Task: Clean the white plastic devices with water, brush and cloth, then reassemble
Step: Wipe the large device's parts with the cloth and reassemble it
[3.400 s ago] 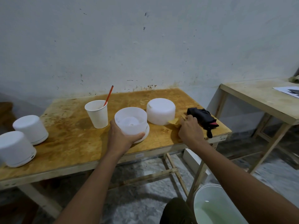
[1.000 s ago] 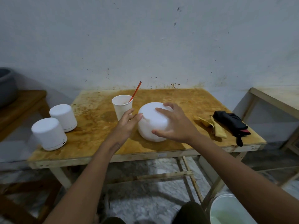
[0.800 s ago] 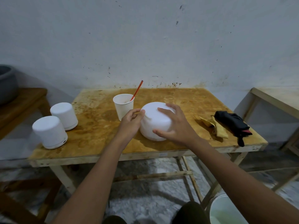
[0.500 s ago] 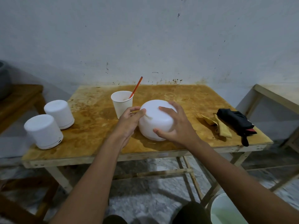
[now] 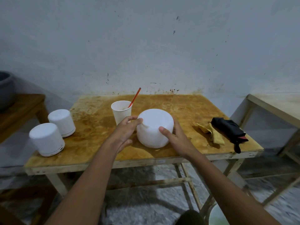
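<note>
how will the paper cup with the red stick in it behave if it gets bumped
Probably light and easy to tip: the cup is tall, narrow at its base, and the stick leans out over its rim. Likely crushable if squeezed, being thin paper. Fill level unclear.
</note>
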`<state>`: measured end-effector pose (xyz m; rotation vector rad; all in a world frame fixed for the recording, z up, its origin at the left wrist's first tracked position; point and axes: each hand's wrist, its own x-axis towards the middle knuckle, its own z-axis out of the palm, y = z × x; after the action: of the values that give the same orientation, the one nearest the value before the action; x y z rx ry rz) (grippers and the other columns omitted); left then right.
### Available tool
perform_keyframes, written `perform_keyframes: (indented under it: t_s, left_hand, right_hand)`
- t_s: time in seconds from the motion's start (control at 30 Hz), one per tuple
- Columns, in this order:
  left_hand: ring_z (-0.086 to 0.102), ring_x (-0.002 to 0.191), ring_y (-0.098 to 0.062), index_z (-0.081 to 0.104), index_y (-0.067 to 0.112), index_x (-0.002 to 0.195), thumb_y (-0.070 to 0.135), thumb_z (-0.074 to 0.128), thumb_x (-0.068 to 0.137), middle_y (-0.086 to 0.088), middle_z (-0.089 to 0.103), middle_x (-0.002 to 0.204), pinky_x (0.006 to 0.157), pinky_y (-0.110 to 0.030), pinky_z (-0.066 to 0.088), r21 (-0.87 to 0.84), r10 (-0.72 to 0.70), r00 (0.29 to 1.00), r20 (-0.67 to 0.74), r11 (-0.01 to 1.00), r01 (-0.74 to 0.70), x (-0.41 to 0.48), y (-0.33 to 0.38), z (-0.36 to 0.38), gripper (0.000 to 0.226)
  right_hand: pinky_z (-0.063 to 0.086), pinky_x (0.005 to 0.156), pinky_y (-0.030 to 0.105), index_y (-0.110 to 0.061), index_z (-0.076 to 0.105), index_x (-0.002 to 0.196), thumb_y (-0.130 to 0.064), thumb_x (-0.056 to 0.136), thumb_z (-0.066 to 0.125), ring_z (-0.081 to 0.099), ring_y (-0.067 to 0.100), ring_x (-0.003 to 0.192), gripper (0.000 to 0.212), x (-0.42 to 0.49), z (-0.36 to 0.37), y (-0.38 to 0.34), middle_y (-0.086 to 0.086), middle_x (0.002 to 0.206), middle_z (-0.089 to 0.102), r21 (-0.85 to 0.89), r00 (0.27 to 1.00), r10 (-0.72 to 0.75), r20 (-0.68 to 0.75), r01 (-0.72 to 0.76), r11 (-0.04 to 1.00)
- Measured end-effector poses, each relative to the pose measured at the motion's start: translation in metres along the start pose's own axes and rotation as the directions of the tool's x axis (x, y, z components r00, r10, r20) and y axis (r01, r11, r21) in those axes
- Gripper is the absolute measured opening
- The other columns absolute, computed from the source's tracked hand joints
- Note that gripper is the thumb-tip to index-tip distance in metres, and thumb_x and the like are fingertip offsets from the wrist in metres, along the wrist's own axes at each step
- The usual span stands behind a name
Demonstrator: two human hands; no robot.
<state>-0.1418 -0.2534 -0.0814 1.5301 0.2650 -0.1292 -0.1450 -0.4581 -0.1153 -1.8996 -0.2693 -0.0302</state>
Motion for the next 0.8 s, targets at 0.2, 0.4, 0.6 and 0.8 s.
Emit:
perform_keyframes:
  t_s: [0.2, 0.4, 0.6, 0.8]
  left_hand:
    - [0.044, 0.13, -0.031, 0.05, 0.028, 0.131, 0.04, 0.057, 0.096, -0.003, 0.044, 0.143, 0.1, -0.048, 0.043, 0.11, 0.047, 0.995, -0.086, 0.993, -0.037, 0.002, -0.003, 0.012, 0.038]
    - [0.05, 0.118, -0.026, 0.054, 0.03, 0.124, 0.043, 0.058, 0.093, 0.0, 0.052, 0.13, 0.083, -0.038, 0.049, 0.124, 0.099, 0.988, -0.117, 0.989, -0.085, 0.016, 0.008, 0.048, 0.034]
    - [0.055, 0.109, -0.026, 0.052, 0.026, 0.128, 0.043, 0.053, 0.093, -0.001, 0.055, 0.123, 0.077, -0.037, 0.054, 0.074, 0.106, 0.983, -0.149, 0.993, -0.096, 0.066, 0.031, 0.11, 0.039]
    - [0.054, 0.107, -0.027, 0.053, 0.025, 0.117, 0.042, 0.053, 0.091, -0.002, 0.055, 0.118, 0.089, -0.042, 0.053, 0.098, 0.059, 0.982, -0.177, 0.994, -0.042, 0.118, 0.038, 0.146, 0.031]
  right_hand:
    - [0.047, 0.061, 0.009, -0.03, 0.028, 0.15, -0.044, 0.089, 0.064, 0.049, 0.004, 0.105, 0.072, 0.0, 0.0, -0.002, -0.007, 0.135, 0.043, 0.109, 0.996, 0.085, -0.025, -0.081, 0.991]
    - [0.046, 0.071, 0.022, -0.027, 0.022, 0.148, -0.05, 0.089, 0.063, 0.048, 0.021, 0.113, 0.076, 0.018, -0.033, 0.003, 0.002, 0.134, 0.044, 0.123, 0.983, 0.148, -0.108, -0.135, 0.983]
    - [0.044, 0.102, 0.051, -0.029, 0.033, 0.147, -0.078, 0.062, 0.053, 0.044, 0.029, 0.124, 0.1, 0.085, -0.083, 0.009, 0.002, 0.146, 0.034, 0.003, 0.966, 0.21, -0.15, -0.212, 0.977]
    - [0.042, 0.086, 0.039, -0.023, 0.032, 0.147, -0.058, 0.082, 0.051, 0.043, 0.028, 0.119, 0.076, 0.134, -0.108, 0.032, 0.005, 0.147, 0.034, 0.013, 0.959, 0.241, -0.151, -0.242, 0.97]
